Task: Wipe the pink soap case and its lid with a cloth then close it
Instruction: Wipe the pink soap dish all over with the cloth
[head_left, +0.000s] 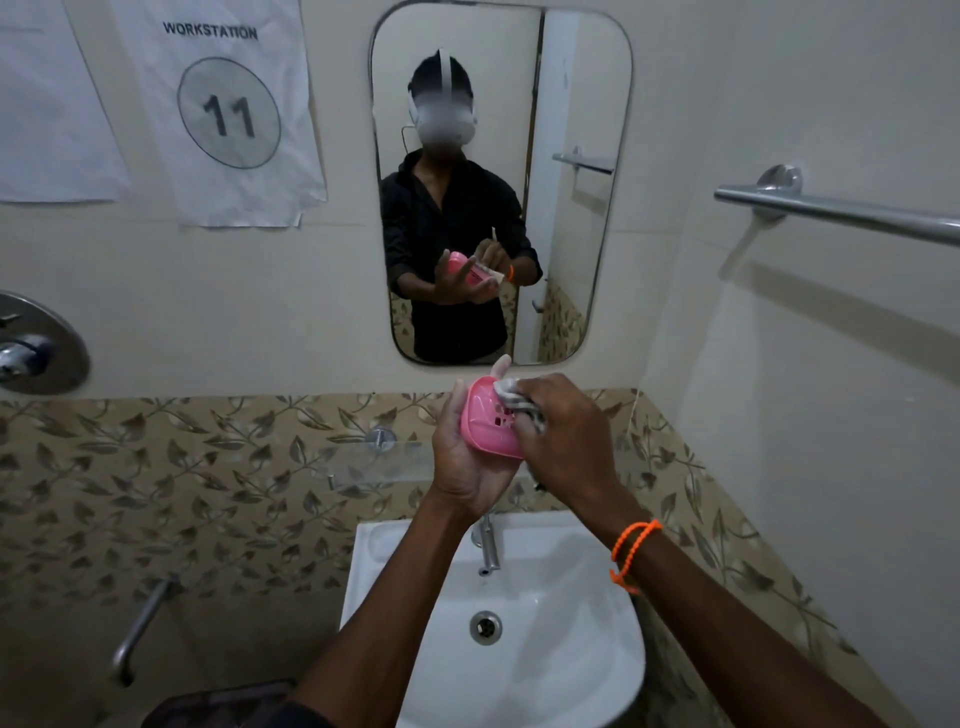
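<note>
Left hand (465, 467) cupped under the pink soap case (488, 423), gripping it above the sink (571, 613), open side up. Right hand (563, 436) bunched around a cloth (514, 397), pressing it inside the case. Cloth mostly hidden under fingers; lid nowhere clearly made out.

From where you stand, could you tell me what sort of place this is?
Most likely a bathroom set up as a numbered workstation: a white wash basin with a tap, a wall mirror, a towel rail, and a sign reading "WORKSTATION 11".
</note>
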